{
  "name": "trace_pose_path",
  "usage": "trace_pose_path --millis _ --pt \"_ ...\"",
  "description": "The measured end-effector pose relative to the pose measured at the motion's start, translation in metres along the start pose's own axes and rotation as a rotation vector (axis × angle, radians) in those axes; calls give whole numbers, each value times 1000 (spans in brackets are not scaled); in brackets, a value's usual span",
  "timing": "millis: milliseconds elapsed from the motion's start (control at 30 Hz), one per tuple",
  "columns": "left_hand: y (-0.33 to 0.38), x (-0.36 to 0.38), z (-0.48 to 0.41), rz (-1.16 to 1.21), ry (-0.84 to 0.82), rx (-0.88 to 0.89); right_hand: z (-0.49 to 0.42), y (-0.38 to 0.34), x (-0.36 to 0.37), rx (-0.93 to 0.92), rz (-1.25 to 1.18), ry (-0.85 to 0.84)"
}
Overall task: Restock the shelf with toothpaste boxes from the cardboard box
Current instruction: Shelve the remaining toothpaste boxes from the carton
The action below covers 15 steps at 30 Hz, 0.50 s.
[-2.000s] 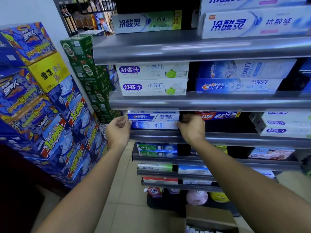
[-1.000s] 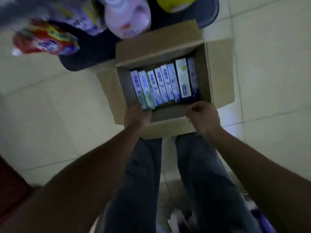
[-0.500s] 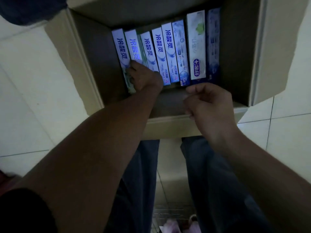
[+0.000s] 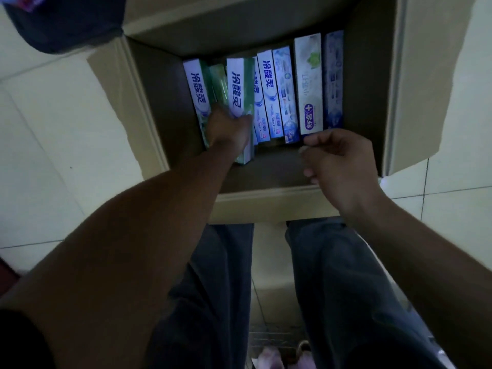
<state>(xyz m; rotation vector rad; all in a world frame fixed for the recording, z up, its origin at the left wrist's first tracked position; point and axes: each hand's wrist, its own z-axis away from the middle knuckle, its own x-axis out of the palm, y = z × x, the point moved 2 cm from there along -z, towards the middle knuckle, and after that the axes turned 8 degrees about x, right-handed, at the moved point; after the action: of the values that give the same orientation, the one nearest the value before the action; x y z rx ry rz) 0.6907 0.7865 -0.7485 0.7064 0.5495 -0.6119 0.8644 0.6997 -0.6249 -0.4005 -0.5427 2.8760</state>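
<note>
An open cardboard box (image 4: pixel 370 107) stands on the floor below me, holding a row of several toothpaste boxes on edge. My left hand (image 4: pixel 229 129) reaches into it and grips a white-and-green toothpaste box (image 4: pixel 239 86), which sits raised above its neighbours. To its left stays another white-and-green box (image 4: pixel 195 89). Blue-and-white boxes (image 4: pixel 269 89) and a white box with a purple logo (image 4: pixel 308 81) fill the right part of the row. My right hand (image 4: pixel 338 161) hovers over the box's near wall, fingers loosely curled and holding nothing.
Pale floor tiles (image 4: pixel 53 123) surround the carton. Its flaps splay outward on the left (image 4: pixel 111 83) and right (image 4: pixel 426 75). A dark base (image 4: pixel 64 20) lies at the top left. My legs in dark trousers (image 4: pixel 346 275) stand just behind the box.
Two seconds ago both hands were at the shelf; the view then dropped to the carton. My left hand went in and has lifted a white-and-green box out of the row.
</note>
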Motion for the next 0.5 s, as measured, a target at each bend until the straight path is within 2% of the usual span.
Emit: trace_pose_path --millis 100,200,333,400,467,500 --pt "6 -26 24 473 -146 -76 -4 -3 1 -4 41 -12" --pt "11 -46 51 734 -327 -195 -5 -8 11 7 66 -98" --pt "5 -59 70 1032 -388 -352 -3 -11 23 125 82 -260" --pt "3 -58 71 1033 -417 -362 -1 -11 26 115 89 -324" --pt "0 -54 66 867 -402 -328 -3 -9 25 108 41 -301" --pt "-2 -52 59 750 -332 -312 -5 -8 23 103 27 -267"
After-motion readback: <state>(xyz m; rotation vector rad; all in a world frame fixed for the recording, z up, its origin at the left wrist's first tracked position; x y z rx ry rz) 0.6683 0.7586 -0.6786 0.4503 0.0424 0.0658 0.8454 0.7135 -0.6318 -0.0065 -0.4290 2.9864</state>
